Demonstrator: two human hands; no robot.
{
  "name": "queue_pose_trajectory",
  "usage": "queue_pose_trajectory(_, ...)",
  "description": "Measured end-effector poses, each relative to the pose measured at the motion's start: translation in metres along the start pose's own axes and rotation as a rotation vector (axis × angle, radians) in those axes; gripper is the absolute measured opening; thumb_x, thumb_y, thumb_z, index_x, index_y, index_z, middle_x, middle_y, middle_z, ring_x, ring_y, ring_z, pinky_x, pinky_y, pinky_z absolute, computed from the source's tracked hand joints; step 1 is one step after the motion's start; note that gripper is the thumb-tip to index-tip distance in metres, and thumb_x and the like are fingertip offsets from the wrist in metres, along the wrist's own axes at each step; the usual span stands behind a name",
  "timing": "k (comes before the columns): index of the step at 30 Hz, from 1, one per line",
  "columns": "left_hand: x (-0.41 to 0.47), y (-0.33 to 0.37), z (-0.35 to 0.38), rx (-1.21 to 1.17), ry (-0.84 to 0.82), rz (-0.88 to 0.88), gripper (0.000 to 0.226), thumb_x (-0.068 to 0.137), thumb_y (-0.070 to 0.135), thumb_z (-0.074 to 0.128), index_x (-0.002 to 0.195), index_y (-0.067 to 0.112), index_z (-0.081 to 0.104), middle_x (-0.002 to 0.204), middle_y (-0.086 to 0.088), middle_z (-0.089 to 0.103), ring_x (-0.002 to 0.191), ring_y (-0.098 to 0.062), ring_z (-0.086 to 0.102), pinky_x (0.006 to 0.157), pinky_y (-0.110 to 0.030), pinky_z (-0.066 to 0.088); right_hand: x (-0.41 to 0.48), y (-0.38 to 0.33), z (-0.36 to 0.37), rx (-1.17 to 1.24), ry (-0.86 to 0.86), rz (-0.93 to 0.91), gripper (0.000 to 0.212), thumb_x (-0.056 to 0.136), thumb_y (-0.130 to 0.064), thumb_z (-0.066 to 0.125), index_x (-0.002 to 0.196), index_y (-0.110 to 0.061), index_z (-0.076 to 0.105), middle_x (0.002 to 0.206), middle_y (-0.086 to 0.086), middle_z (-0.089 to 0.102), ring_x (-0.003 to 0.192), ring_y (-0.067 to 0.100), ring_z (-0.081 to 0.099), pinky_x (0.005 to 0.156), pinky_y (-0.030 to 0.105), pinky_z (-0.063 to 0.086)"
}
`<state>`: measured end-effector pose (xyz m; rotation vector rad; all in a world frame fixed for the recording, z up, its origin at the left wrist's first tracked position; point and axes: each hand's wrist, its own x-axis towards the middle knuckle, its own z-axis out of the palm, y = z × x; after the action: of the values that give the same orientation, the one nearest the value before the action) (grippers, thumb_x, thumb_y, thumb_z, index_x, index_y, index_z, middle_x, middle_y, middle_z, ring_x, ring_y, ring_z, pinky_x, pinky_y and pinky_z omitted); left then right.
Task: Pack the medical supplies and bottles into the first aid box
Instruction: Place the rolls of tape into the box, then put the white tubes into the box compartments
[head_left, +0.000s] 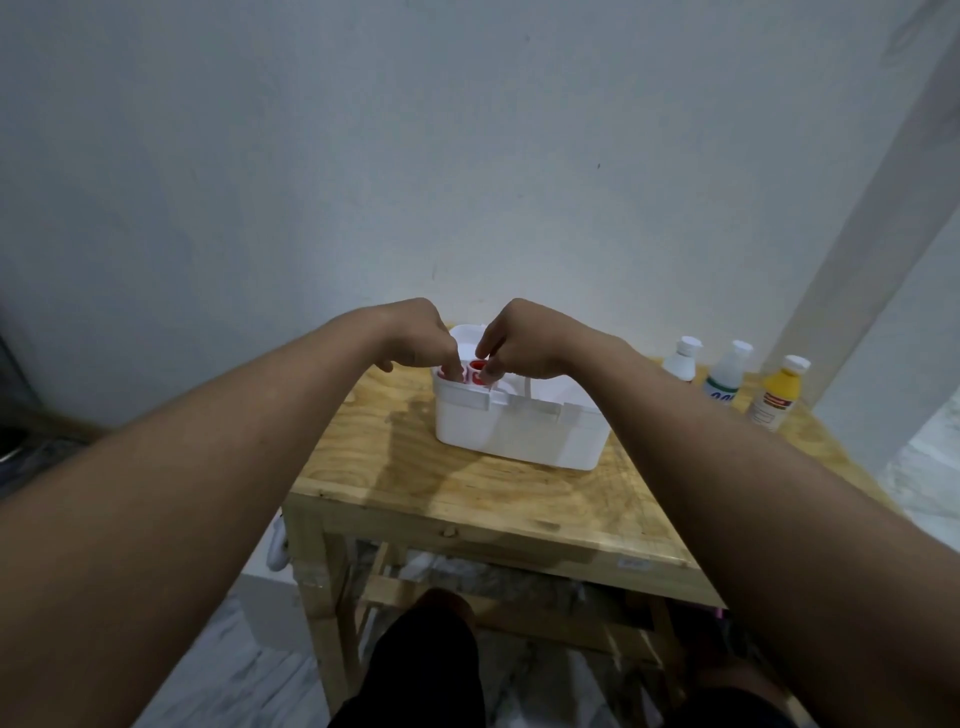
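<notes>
A white first aid box (514, 428) stands open on the wooden table (415, 467). Inside its left end sit red-and-white supplies (474, 375), partly hidden by my fingers. My left hand (415, 332) reaches down into the box's left end, its fingertips on the red-and-white items. My right hand (511, 338) is beside it, its fingers pinching one of the red-and-white items. Three bottles stand on the table to the right: a white bottle (681, 358), a clear bottle with a blue label (727, 371), and a yellow bottle (776, 392).
The table stands against a white wall (467, 156). Its front edge (467, 530) is close to my legs. A white pillar (883, 260) rises at the right behind the bottles. Marble floor shows on both sides.
</notes>
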<state>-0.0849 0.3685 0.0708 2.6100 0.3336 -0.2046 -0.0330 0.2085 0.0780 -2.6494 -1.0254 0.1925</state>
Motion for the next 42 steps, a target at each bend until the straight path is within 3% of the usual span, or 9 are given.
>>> queue_pose_trajectory(7, -0.005, 0.005, -0.004, -0.032, 0.008, -0.001, 0.053, 0.068, 0.033, 0.071, 0.118, 0.017, 0.073, 0.136, -0.001, 0.059, 0.115, -0.03, 0.057, 0.086, -0.043, 0.054, -0.005, 0.003, -0.004, 0.014, 0.027, -0.01, 0.032, 0.086, -0.015, 0.073, 0.117, -0.01, 0.075, 0.115, 0.003, 0.074, 0.1, 0.018, 0.066, 0.082, 0.027, 0.047)
queue_pose_trajectory(13, -0.013, 0.023, 0.001, 0.013, 0.247, 0.127, 0.042, 0.089, 0.032, 0.066, 0.127, 0.015, 0.068, 0.135, -0.004, 0.063, 0.121, -0.023, 0.058, 0.094, -0.032, 0.046, -0.012, 0.021, -0.014, -0.003, 0.161, 0.053, 0.036, 0.088, -0.016, 0.054, 0.121, -0.016, 0.07, 0.124, 0.002, 0.069, 0.112, 0.021, 0.063, 0.093, 0.032, 0.051)
queue_pose_trajectory(17, -0.018, 0.046, 0.021, 0.063, 0.366, 0.229, 0.053, 0.099, 0.037, 0.051, 0.148, 0.017, 0.047, 0.151, -0.004, 0.049, 0.137, -0.025, 0.046, 0.108, -0.036, 0.038, -0.03, 0.042, -0.025, -0.074, 0.198, 0.144, 0.045, 0.093, -0.028, 0.053, 0.137, -0.018, 0.058, 0.137, 0.004, 0.06, 0.124, 0.025, 0.056, 0.098, 0.032, 0.045)
queue_pose_trajectory(26, -0.032, 0.13, 0.078, 0.245, 0.397, 0.477, 0.053, 0.103, 0.043, 0.036, 0.146, 0.014, 0.047, 0.147, -0.011, 0.05, 0.143, -0.03, 0.032, 0.114, -0.052, 0.023, -0.097, 0.104, -0.05, -0.172, 0.23, 0.343, 0.052, 0.095, -0.032, 0.053, 0.145, -0.02, 0.049, 0.149, 0.003, 0.049, 0.134, 0.024, 0.047, 0.103, 0.034, 0.04)
queue_pose_trajectory(31, -0.036, 0.171, 0.111, 0.272, 0.433, 0.617, 0.045, 0.101, 0.038, 0.041, 0.137, 0.014, 0.056, 0.132, -0.008, 0.061, 0.13, -0.029, 0.045, 0.109, -0.047, 0.033, -0.134, 0.14, -0.049, -0.149, 0.243, 0.434, 0.052, 0.093, -0.023, 0.053, 0.145, -0.02, 0.049, 0.145, 0.003, 0.052, 0.13, 0.023, 0.051, 0.089, 0.028, 0.039)
queue_pose_trajectory(34, -0.038, 0.189, 0.132, 0.246, 0.456, 0.685, 0.033, 0.099, 0.032, 0.045, 0.115, 0.013, 0.066, 0.114, -0.007, 0.067, 0.115, -0.028, 0.054, 0.095, -0.04, 0.041, -0.15, 0.157, -0.046, -0.162, 0.233, 0.484, 0.047, 0.092, -0.02, 0.052, 0.139, -0.017, 0.054, 0.141, 0.006, 0.055, 0.127, 0.026, 0.052, 0.096, 0.033, 0.045)
queue_pose_trajectory(37, -0.042, 0.201, 0.151, 0.197, 0.399, 0.657, 0.029, 0.094, 0.022, 0.048, 0.111, 0.012, 0.069, 0.113, -0.01, 0.067, 0.11, -0.031, 0.059, 0.083, -0.038, 0.048, -0.162, 0.172, -0.041, -0.15, 0.228, 0.506, 0.04, 0.093, -0.016, 0.05, 0.131, -0.01, 0.058, 0.136, 0.012, 0.058, 0.125, 0.031, 0.052, 0.102, 0.041, 0.046)
queue_pose_trajectory(40, -0.037, 0.202, 0.173, 0.165, 0.317, 0.621, 0.015, 0.092, 0.02, 0.049, 0.098, 0.014, 0.062, 0.108, -0.01, 0.066, 0.104, -0.033, 0.06, 0.077, -0.041, 0.051, -0.17, 0.185, -0.033, -0.126, 0.227, 0.521, 0.043, 0.093, -0.014, 0.05, 0.135, -0.009, 0.055, 0.138, 0.012, 0.057, 0.125, 0.03, 0.054, 0.099, 0.038, 0.047)
queue_pose_trajectory(42, -0.031, 0.2, 0.192, 0.136, 0.307, 0.59, 0.024, 0.095, 0.024, 0.045, 0.113, 0.014, 0.059, 0.121, -0.011, 0.062, 0.115, -0.033, 0.054, 0.086, -0.045, 0.05, -0.172, 0.194, -0.027, -0.105, 0.217, 0.527, 0.042, 0.094, -0.014, 0.05, 0.135, -0.008, 0.054, 0.136, 0.012, 0.058, 0.122, 0.03, 0.056, 0.097, 0.037, 0.048)
